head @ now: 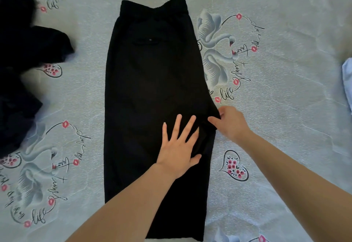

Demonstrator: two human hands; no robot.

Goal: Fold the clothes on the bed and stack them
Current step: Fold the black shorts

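- Black trousers (152, 89) lying flat and lengthwise down the middle of the bed sheet (285, 108), folded leg over leg, waistband at the far end, hems nearest the camera; small buttoned back pocket facing up.
- Left hand (179, 150) pressed flat on the trousers near their right edge, fingers straight and spread apart, thumb out to the side.
- Right hand (228, 121) at the right edge of the trousers, level with the crotch point, thumb and fingers curled and pinching a jutting corner of the fabric.
- Both forearms bare, reaching in from the near edge.
- Dark clothes (22, 61) heaped unfolded at the left edge, well apart from the trousers.
- Pale blue garment (347, 81) just showing at the right edge, mostly cut off.
- Light, pale blue sheet printed with swans, red lips, hearts and script lettering.
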